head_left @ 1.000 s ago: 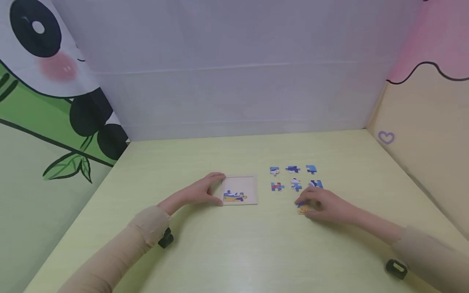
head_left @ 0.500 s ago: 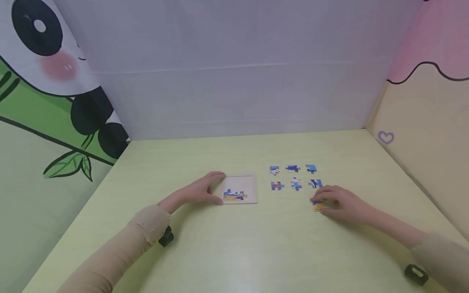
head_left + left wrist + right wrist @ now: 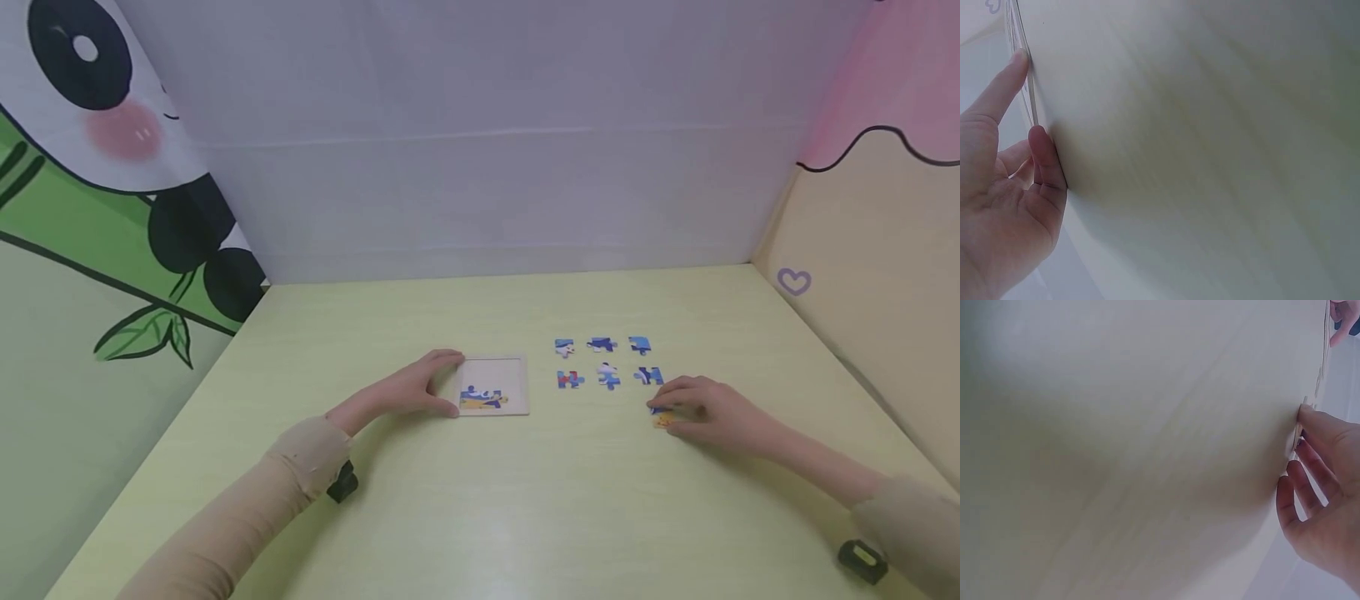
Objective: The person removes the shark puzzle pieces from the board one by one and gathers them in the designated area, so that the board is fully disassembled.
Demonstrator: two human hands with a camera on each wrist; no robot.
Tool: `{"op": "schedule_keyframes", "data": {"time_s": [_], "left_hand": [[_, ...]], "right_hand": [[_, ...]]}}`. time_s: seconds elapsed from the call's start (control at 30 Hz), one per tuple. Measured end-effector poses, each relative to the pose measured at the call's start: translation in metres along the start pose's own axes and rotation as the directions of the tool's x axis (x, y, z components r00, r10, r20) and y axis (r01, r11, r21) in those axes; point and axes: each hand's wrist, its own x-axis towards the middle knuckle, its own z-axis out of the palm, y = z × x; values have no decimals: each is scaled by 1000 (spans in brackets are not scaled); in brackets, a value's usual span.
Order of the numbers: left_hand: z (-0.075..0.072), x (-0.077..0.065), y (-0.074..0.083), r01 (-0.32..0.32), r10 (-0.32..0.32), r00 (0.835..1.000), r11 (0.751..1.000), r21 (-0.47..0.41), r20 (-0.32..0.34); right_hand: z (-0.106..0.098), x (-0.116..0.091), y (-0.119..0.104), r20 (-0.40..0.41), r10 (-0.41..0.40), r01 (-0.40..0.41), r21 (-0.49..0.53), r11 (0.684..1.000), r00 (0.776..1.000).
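In the head view my left hand (image 3: 422, 385) holds the left side of a square wooden puzzle tray (image 3: 491, 372), thumb at the near corner and fingers at the far one. Joined blue, white and yellow pieces (image 3: 483, 400) fill the tray's lower left part. My right hand (image 3: 712, 412) pinches a blue and yellow puzzle piece (image 3: 662, 418) at the table surface, just below the loose pieces. The left wrist view shows the thumb (image 3: 1007, 87) against the tray's thin edge. In the right wrist view, the fingers (image 3: 1300, 481) partly hide the pinched piece.
Several loose jigsaw pieces lie in two rows right of the tray, among them a red and blue piece (image 3: 570, 380) and a dark blue and white piece (image 3: 648, 376). The pale table (image 3: 480, 508) meets a grey cloth (image 3: 480, 200) at the back and printed panels at the sides.
My right hand has slid right and slightly away along the table with the blue and yellow puzzle piece. The left hand and the tray stay in place.
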Motion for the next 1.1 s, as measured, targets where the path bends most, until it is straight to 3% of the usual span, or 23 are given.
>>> {"op": "schedule_keyframes", "data": {"time_s": [1.1], "left_hand": [[0, -1, 2, 1, -1, 1000, 1000, -12, 4]], "right_hand": [[-3, 1, 10, 14, 6, -7, 22, 1000, 1000]]}}
